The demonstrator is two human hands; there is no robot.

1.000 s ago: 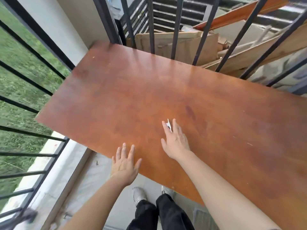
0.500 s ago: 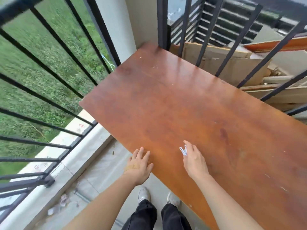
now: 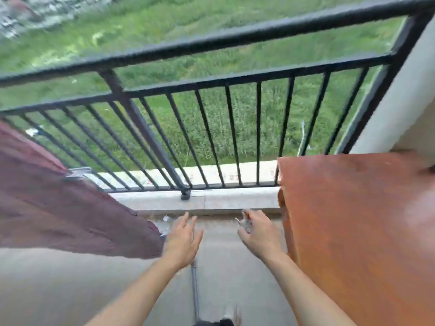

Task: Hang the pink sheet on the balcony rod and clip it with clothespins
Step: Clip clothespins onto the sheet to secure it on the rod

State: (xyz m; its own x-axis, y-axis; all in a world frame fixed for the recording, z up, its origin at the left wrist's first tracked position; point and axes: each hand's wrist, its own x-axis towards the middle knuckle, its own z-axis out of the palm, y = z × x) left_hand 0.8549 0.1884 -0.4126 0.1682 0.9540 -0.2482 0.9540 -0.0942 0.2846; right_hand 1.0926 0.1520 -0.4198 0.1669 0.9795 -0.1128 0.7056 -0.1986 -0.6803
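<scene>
Presumably for the sheet, a clothespin is pinched in the right grip; the left grip is released.

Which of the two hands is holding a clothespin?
The right hand, beside the brown table, pinches a small pale clothespin. The left hand, near the pink sheet, has straight fingers and holds nothing.

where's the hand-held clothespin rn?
Head view, low and just right of centre: the clothespin is pinched in the right hand over the balcony floor, between the brown table and the left hand.
</scene>
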